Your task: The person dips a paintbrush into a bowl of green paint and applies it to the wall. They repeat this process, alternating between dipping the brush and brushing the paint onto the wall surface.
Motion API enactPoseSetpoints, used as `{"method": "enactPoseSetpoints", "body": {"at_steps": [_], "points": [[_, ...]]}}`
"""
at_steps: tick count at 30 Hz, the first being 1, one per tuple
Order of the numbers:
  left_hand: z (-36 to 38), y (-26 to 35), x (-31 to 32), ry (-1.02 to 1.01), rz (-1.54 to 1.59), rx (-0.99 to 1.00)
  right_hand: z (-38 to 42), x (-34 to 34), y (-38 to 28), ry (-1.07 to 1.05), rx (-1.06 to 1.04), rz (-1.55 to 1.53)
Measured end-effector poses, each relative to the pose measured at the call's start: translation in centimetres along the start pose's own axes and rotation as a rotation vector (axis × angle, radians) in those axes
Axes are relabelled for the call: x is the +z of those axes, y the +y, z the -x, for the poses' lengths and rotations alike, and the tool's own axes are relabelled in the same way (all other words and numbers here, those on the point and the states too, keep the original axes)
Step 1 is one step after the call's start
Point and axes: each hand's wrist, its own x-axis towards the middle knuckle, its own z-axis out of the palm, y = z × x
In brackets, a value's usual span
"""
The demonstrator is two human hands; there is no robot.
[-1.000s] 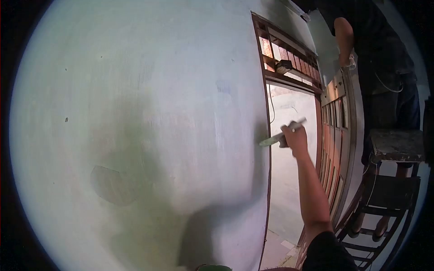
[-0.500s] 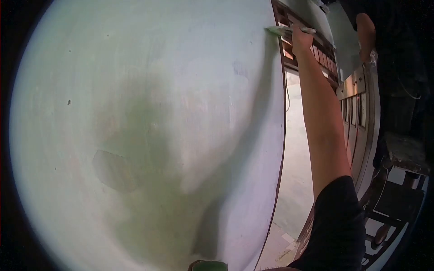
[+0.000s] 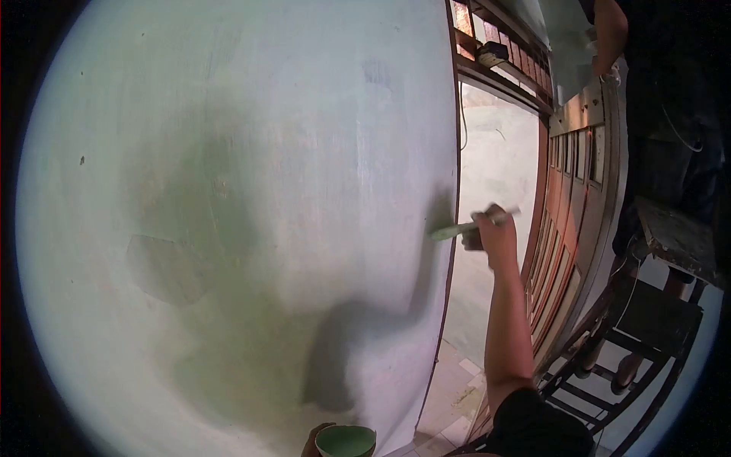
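Note:
My right hand is closed around the handle of a paintbrush. The brush's green tip points left, at the right edge of a pale green-white wall, beside the dark door frame. Whether the bristles touch the wall is hard to tell. At the bottom edge, my left hand shows only in part, wrapped round the left side of a bowl with green paint inside. Shadows of my head and arm fall across the wall.
Right of the wall is a doorway with wooden slats above. A wooden door with bars stands open beyond it. At the far right a co-worker's arm shows above a dark chair or ladder.
My right hand has moved well down along the wall's right edge with the brush. The view has shifted slightly, and more of the bowl shows at the bottom.

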Motion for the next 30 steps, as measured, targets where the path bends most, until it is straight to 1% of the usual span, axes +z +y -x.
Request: {"method": "enactPoseSetpoints", "body": {"at_steps": [1, 2, 3, 4, 5, 6, 7, 8, 9, 11, 12, 14, 15, 16, 17, 18, 19, 20, 21, 22, 23, 24, 25, 27, 28, 29, 30], "points": [[0.1, 0.1, 0.1, -0.011, 0.014, -0.008, -2.2, 0.2, 0.4, -0.032, -0.096, 0.164], [0.2, 0.1, 0.3, -0.013, 0.021, -0.009, -4.0, 1.6, -1.4, 0.009, -0.086, 0.154], [0.3, 0.2, 0.4, -0.014, 0.04, -0.024, -5.6, 2.6, -4.5, -0.022, -0.044, 0.192], [0.2, 0.4, 0.4, -0.012, 0.057, -0.036, -10.7, 3.3, -4.9, -0.08, -0.048, 0.286], [0.1, 0.3, 0.3, -0.004, 0.059, -0.022, -14.6, 4.0, -6.9, -0.086, -0.126, 0.258], [0.0, 0.1, 0.3, 0.005, 0.025, -0.023, -16.1, 4.9, -11.0, -0.001, -0.198, 0.311], [0.0, 0.0, 0.3, 0.015, -0.009, -0.031, -18.4, 5.6, -14.1, 0.057, -0.288, 0.193], [0.0, 0.0, 0.2, 0.022, -0.004, -0.028, -25.1, 5.9, -15.8, 0.067, -0.29, 0.163], [-0.3, 0.1, 0.1, 0.021, 0.001, -0.016, -24.1, 6.6, -19.6, 0.022, -0.165, -0.153], [-0.7, 0.3, -0.3, 0.021, -0.002, 0.001, -31.4, 6.3, -22.9, 0.209, -0.337, -0.097], [-0.7, 0.2, -0.6, 0.03, -0.058, 0.002, -30.4, 6.5, -23.8, 0.21, -0.34, -0.108], [-0.8, -0.2, -1.2, 0.046, -0.118, 0.005, -25.9, 7.0, -25.3, 0.405, -0.633, -0.499], [-0.8, -0.7, -1.3, 0.062, -0.099, 0.034, -25.4, 7.2, -24.2, 0.403, -0.631, -0.501], [-0.4, -1.4, -1.5, 0.073, -0.082, 0.052, -25.4, 7.2, -22.0, 0.315, -0.633, -0.459], [-0.1, -8.0, -3.4, 0.066, -0.083, 0.035, -24.9, 7.0, -19.3, 0.232, -0.63, -0.41], [-0.2, -14.0, -4.7, -0.053, -0.53, -0.029, -23.6, 6.9, -16.0, 0.255, -0.708, -0.437], [1.9, -24.7, -7.7, -0.181, -0.974, -0.086, -21.0, 6.9, -12.8, 0.278, -0.79, -0.462], [2.1, -24.4, -7.7, -0.195, -0.966, -0.091, -16.9, 6.6, -10.1, 0.32, -0.665, -0.403], [2.4, -23.7, -7.9, -0.222, -0.978, -0.106, -14.8, 5.8, -6.0, 0.212, -0.579, -0.456], [2.4, -22.0, -7.8, -0.249, -0.993, -0.122, -10.7, 5.3, -3.1, 0.248, -0.513, -0.358], [1.9, -19.6, -7.5, -0.263, -0.991, -0.129, -6.0, 5.1, -1.3, 0.322, -0.389, -0.324], [1.6, -15.8, -6.5, -0.232, -0.818, -0.109, -3.3, 3.7, 2.7, 0.253, -0.289, -0.249], [0.8, -11.4, -5.0, -0.198, -0.64, -0.094, -0.2, 2.4, 5.9, 0.243, -0.146, -0.101], [-0.2, -3.1, -1.8, -0.105, -0.281, -0.062, 5.0, 1.3, 8.0, 0.198, -0.011, -0.109], [-0.7, -0.6, -0.6, -0.048, -0.103, -0.051, 5.3, 0.8, 7.6, 0.194, 0.005, -0.095], [-0.6, 2.0, 0.7, 0.011, 0.07, -0.04, 4.9, 0.4, 6.8, 0.237, -0.033, -0.082], [-0.4, 2.4, 1.1, 0.007, 0.134, -0.105, 4.3, 0.1, 5.6, 0.282, -0.067, -0.07]]}}
